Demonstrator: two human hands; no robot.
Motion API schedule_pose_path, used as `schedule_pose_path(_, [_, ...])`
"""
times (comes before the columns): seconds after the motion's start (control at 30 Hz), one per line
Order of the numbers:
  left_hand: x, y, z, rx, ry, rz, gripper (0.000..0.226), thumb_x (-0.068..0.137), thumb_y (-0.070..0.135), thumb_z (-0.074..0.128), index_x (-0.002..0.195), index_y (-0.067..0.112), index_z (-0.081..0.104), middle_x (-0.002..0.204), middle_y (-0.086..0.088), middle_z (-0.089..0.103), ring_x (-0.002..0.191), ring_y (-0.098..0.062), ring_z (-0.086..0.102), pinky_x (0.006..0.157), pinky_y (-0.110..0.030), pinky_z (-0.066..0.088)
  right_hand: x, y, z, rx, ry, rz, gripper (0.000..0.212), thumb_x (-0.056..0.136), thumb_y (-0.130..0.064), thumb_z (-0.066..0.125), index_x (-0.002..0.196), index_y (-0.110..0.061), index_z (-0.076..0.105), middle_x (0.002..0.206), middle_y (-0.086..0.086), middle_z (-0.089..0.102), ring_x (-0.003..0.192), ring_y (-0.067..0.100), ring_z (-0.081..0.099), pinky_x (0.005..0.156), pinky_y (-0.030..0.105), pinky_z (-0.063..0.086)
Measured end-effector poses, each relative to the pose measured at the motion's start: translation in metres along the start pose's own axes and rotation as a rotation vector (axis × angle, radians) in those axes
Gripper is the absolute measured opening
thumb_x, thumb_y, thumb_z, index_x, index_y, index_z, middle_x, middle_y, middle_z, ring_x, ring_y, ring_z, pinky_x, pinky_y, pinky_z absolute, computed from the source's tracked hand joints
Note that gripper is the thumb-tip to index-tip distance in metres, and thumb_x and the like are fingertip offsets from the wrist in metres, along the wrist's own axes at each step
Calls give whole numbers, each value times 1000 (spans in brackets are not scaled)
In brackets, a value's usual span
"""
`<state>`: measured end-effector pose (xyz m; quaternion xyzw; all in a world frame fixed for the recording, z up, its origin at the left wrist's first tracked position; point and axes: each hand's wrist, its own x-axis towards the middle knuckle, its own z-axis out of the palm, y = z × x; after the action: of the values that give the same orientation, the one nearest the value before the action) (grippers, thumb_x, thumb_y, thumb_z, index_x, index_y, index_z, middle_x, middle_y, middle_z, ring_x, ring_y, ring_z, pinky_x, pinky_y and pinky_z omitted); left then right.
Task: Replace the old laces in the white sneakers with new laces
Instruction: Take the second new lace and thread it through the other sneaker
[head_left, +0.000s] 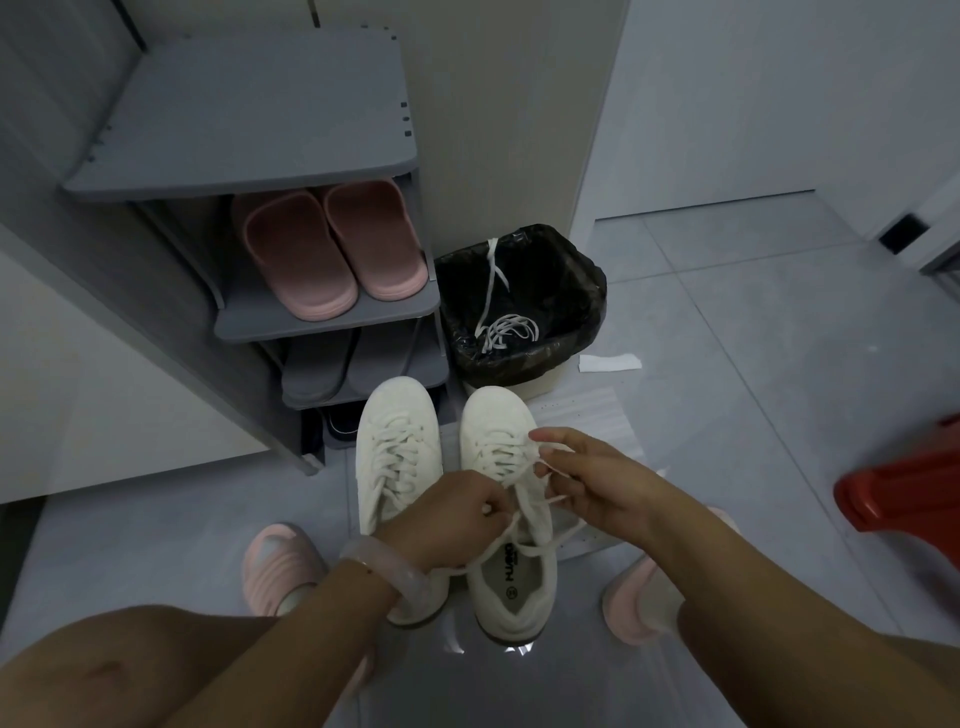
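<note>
Two white sneakers sit side by side on the grey tiled floor (727, 364), toes toward the shoe rack (332, 317); the left sneaker (397, 452) is fully laced, and both hands work over the right sneaker (511, 519). The left hand (457, 519), a pale bangle (384, 571) on its wrist, pinches one end of the new lace (514, 525), while the right hand (587, 478) grips the other end just above the eyelets. Behind the shoes, old laces (506, 330) lie coiled in the black-lined bin (582, 291) beside the rack.
</note>
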<state>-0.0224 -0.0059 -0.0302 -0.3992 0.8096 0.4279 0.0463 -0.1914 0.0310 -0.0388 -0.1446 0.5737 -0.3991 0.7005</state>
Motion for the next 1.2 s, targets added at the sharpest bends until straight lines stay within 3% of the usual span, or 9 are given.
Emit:
schedule_pose_path(0.13, [2, -3, -3, -42, 16, -20, 21, 93, 16, 50, 99, 4, 67, 94, -2, 64, 81, -4, 49, 57, -2, 32, 2, 4, -7, -356, 106, -52, 16, 93, -5, 48, 102, -13, 59, 80, 9, 62, 63, 13, 56, 61, 18, 51])
schedule_pose_path(0.2, [2, -4, -4, -52, 13, -36, 20, 92, 17, 52, 96, 5, 68, 84, 5, 58, 76, -2, 49, 56, -2, 32, 5, 1, -14, -761, 210, -265, 14, 91, -10, 54, 95, -20, 62, 99, 1, 62, 89, 12, 58, 80, 21, 47])
schedule_pose_path(0.3, [3, -3, -3, -53, -2, -35, 19, 91, 19, 54, 96, 8, 69, 85, 5, 58, 71, 0, 49, 59, -6, 34, 5, -4, -17, -1130, -35, -513, 29, 85, -24, 65, 114, -24, 62, 120, -17, 46, 114, -4, 39, 99, 10, 28])
schedule_pose_path(0.4, [3, -1, -6, -61, -50, -37, 19, 91, 18, 54, 95, 8, 69, 88, 1, 63, 75, -3, 51, 62, -10, 37, 14, 10, -21, -1385, -149, -497, 55, 77, -36, 72, 129, -34, 52, 147, -8, 26, 137, 9, 18, 114, 28, 18])
schedule_pose_path(0.6, [-13, 11, -37, -89, -394, 130, 14, 90, 16, 58, 96, 9, 68, 83, 12, 57, 79, 0, 53, 80, -17, 43, 19, 18, -24, -1405, -143, -486, 63, 76, -37, 72, 133, -41, 44, 154, -5, 17, 142, 13, 11, 116, 38, 18])
schedule_pose_path(0.7, [-20, 16, -48, -92, -502, 184, 15, 90, 16, 58, 98, 8, 67, 83, 16, 55, 77, 3, 53, 75, -8, 40, 19, 19, -22, -1374, -153, -460, 63, 76, -37, 73, 132, -41, 44, 154, -6, 16, 143, 13, 11, 116, 40, 19])
schedule_pose_path(0.97, [-23, 19, -52, -106, -541, 197, 15, 90, 15, 57, 100, 7, 67, 90, 7, 59, 77, 4, 54, 75, -9, 40, 13, 15, -18, -1361, -161, -404, 64, 78, -34, 72, 133, -41, 42, 155, -7, 12, 142, 11, 10, 117, 33, 16])
schedule_pose_path(1.1, [-24, 22, -56, -148, -587, 218, 12, 90, 12, 58, 98, 8, 66, 82, 14, 57, 73, 9, 54, 71, -5, 38, 13, 13, -17, -1363, -164, -385, 63, 77, -36, 72, 132, -42, 43, 155, -6, 13, 142, 11, 12, 116, 37, 19])
schedule_pose_path(1.2, [-23, 24, -56, -196, -561, 208, 9, 90, 12, 58, 94, 15, 66, 77, 19, 59, 71, 9, 55, 70, -6, 39, 10, 12, -13, -1327, -179, -359, 60, 79, -31, 71, 132, -36, 45, 147, -9, 20, 136, 6, 20, 114, 27, 21])
